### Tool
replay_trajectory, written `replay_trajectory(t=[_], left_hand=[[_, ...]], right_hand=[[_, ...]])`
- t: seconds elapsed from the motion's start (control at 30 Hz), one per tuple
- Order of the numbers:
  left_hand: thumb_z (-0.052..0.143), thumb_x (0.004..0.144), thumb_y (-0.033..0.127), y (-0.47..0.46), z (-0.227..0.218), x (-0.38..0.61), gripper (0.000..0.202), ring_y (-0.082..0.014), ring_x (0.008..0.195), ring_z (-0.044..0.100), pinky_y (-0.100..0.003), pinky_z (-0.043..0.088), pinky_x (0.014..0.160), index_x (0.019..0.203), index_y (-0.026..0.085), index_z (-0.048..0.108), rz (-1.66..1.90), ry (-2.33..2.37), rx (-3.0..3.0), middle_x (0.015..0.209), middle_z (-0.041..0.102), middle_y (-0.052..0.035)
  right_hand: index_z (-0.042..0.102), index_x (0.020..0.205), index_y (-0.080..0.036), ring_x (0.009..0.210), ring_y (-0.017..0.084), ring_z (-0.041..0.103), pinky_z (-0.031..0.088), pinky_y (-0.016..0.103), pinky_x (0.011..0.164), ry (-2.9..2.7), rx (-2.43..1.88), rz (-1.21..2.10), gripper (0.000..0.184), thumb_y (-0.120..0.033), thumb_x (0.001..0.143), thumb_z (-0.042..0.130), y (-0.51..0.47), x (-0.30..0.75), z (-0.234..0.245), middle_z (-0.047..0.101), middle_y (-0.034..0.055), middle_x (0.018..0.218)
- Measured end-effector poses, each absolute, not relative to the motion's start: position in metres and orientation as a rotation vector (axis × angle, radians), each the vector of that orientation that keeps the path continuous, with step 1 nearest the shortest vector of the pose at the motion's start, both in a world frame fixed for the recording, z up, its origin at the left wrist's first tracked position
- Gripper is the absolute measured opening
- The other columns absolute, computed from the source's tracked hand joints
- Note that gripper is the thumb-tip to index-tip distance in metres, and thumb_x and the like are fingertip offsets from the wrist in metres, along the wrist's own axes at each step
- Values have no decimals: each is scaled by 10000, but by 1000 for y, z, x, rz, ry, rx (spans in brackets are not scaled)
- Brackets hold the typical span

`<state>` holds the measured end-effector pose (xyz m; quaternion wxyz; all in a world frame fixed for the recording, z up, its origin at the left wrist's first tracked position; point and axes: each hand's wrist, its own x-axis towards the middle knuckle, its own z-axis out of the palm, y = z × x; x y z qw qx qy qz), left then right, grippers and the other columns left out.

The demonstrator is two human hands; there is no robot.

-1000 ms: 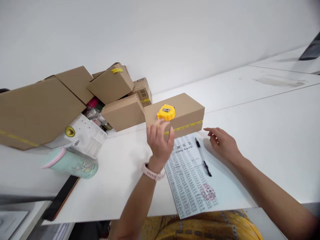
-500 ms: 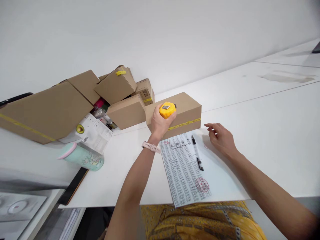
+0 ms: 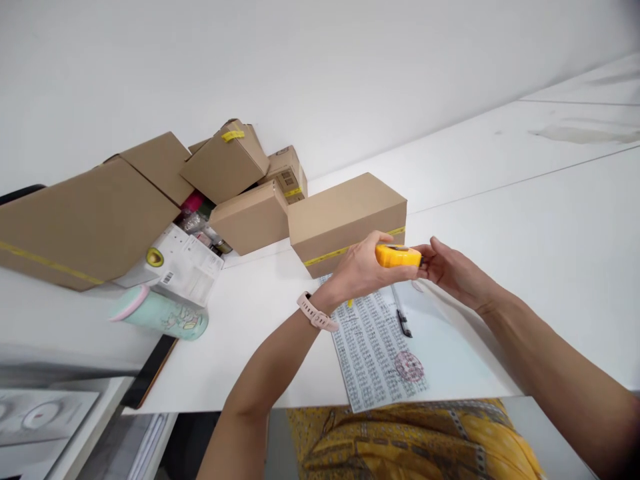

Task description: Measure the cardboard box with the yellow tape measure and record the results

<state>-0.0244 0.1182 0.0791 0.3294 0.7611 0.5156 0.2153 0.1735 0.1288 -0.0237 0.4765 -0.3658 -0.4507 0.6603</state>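
Observation:
My left hand (image 3: 360,267) is wrapped round a yellow tape measure (image 3: 399,255), held above a printed paper sheet (image 3: 375,360) and just in front of a brown cardboard box (image 3: 345,213). At the tape measure's right end, my right hand (image 3: 455,273) has its fingertips closed in on the dark tip; the contact is partly hidden. Beneath the hands a black-capped pen (image 3: 403,323) lies on the sheet, its upper end covered. A small yellow strip (image 3: 350,303) shows below my left wrist. Yellow tape (image 3: 325,257) runs along the box's front side.
More cardboard boxes (image 3: 227,163) are piled at the back left against the wall. A white package with an avocado picture (image 3: 183,260) and a mint-green bottle (image 3: 160,313) lie at the left. The white table (image 3: 525,267) stretches to the right.
My left hand has carried the tape measure from over the box, right and toward me, turning it. My right hand has come up to the tape measure's end.

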Motion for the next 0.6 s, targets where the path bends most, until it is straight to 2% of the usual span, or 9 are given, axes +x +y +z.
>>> replay_trajectory(t=[0.13,0.2,0.3,0.43,0.6], left_hand=[[758,714,483,118,76,-31,565,-282,940,653,-446,530,782,1180,218,579,550,1350,1949,1041,686,-97],[762,713,483,117,75,-32,584,-280,944,658,-438,535,779,1197,219,570,537,1315,1925,1058,687,-100],[774,702,488,116,72,-32,647,-283,962,658,-435,540,777,1243,221,540,515,1300,1897,1089,683,-107],[794,698,506,116,66,-36,692,-257,907,665,-413,543,740,1266,214,530,523,1226,1815,1079,686,-116],[811,710,371,112,80,-74,604,-208,845,685,-358,565,741,1222,182,551,725,1105,1553,1088,708,-138]], right_hand=[[674,1200,-230,1090,268,664,567,421,885,-1288,-851,1558,555,-639,951,393,131,170,-26,691,124,1237],[662,1246,-246,1168,274,632,553,426,928,-1367,-826,1574,588,-648,963,339,129,167,-25,665,113,1302],[709,1122,-257,1080,277,673,570,427,875,-1352,-867,1587,572,-662,952,341,126,165,-22,720,107,1178],[707,938,-240,883,247,684,575,405,766,-1224,-893,1612,471,-649,914,474,126,167,-22,728,104,1008],[641,808,-263,623,175,525,517,368,632,-1063,-937,1506,354,-610,766,702,136,188,-27,594,23,726]])
